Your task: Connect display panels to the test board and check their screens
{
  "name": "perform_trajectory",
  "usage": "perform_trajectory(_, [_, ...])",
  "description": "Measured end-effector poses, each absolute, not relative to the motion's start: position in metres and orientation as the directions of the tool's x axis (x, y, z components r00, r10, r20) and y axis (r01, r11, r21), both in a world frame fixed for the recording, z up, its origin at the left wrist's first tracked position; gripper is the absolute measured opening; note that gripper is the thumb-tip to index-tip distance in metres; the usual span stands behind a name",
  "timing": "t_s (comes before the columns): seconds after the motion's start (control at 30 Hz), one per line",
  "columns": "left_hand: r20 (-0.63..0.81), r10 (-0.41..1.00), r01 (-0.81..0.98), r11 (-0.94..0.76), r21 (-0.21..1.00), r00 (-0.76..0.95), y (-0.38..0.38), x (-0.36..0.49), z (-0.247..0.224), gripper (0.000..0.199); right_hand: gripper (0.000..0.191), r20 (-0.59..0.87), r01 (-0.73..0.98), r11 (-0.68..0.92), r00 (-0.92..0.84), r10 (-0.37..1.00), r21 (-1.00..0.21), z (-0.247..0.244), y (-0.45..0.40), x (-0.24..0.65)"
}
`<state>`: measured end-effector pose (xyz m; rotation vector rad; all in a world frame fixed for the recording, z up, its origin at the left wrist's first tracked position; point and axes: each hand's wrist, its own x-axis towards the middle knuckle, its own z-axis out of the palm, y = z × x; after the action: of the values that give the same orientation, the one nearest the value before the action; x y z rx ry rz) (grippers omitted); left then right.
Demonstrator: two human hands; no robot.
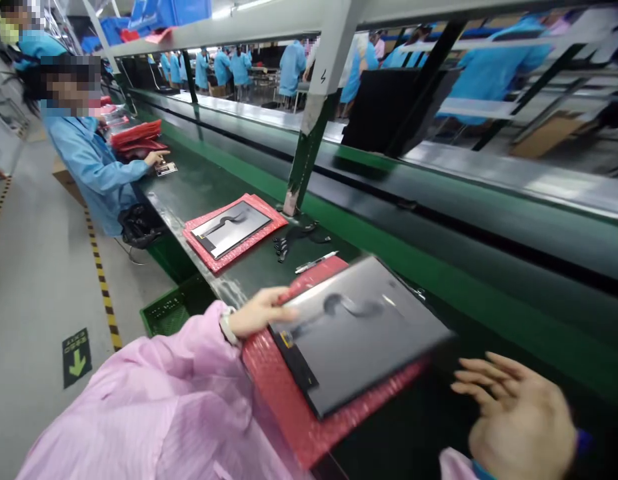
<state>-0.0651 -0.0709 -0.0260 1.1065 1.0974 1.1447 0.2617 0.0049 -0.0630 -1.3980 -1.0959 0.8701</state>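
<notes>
A dark, glossy flat display panel [359, 333] lies at a slant on a red bubble-wrap bag [289, 393], blurred by motion. My left hand [259, 313] is at the panel's upper left edge, fingers curled over it, thumb hidden. My right hand [513, 420] hangs open to the right of the panel, fingers spread, apparently not touching it. A pink sleeve [149, 407] covers my left arm.
The dark, green-edged workbench [213, 193] carries another panel on a red bag [231, 230], black cables [293, 240] and a white pen [316, 262]. A co-worker in a blue smock [93, 173] sits at left. A green crate [171, 310] stands below the bench edge.
</notes>
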Motion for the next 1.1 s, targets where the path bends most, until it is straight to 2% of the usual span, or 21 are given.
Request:
perform_trajectory(0.07, [-0.060, 0.998, -0.114, 0.057, 0.992, -0.020, -0.052, -0.106, -0.020, 0.064, 0.049, 0.014, 0.080, -0.010, 0.287, 0.958, -0.997, -0.065, 0.007, 0.251])
perform_trajectory(0.13, [-0.052, 0.994, -0.080, 0.044, 0.996, -0.100, -0.033, -0.152, -0.013, 0.067, 0.053, -0.006, 0.115, -0.035, 0.249, 0.969, -0.993, -0.074, 0.009, 0.246])
perform_trajectory(0.33, [-0.091, 0.929, 0.156, 0.156, 0.975, -0.359, 0.008, -0.282, -0.002, 0.052, 0.069, 0.006, 0.480, -0.057, 0.130, 0.992, -0.875, -0.108, 0.021, 0.243])
perform_trajectory(0.47, [-0.076, 0.822, 0.375, 0.337, 0.864, -0.564, 0.024, -0.338, -0.004, 0.036, 0.073, 0.017, 0.562, -0.038, 0.092, 0.996, -0.826, -0.114, 0.026, 0.243])
perform_trajectory(0.63, [0.064, 0.630, 0.501, 0.547, 0.671, -0.774, 0.034, -0.383, -0.014, 0.042, 0.069, -0.004, 0.577, -0.056, 0.090, 0.996, -0.815, -0.113, 0.028, 0.243])
perform_trajectory(0.77, [0.137, 0.508, 0.500, 0.698, 0.513, -0.850, 0.029, -0.402, -0.041, 0.047, 0.067, -0.023, 0.575, -0.077, 0.100, 0.995, -0.814, -0.111, 0.029, 0.243])
perform_trajectory(0.9, [0.183, 0.466, 0.500, 0.781, 0.375, -0.866, 0.030, -0.414, -0.065, 0.048, 0.060, -0.004, 0.623, -0.047, 0.070, 0.998, -0.781, -0.114, 0.032, 0.244])
perform_trajectory(1.0, [0.194, 0.473, 0.511, 0.805, 0.303, -0.860, 0.034, -0.423, -0.071, 0.047, 0.048, 0.080, 0.717, 0.020, 0.050, 0.996, -0.696, -0.114, 0.037, 0.238])
perform_trajectory(1.1, [0.186, 0.479, 0.513, 0.818, 0.262, -0.858, 0.037, -0.429, -0.072, 0.048, 0.039, 0.134, 0.838, 0.038, 0.042, 0.990, -0.544, -0.105, 0.039, 0.224])
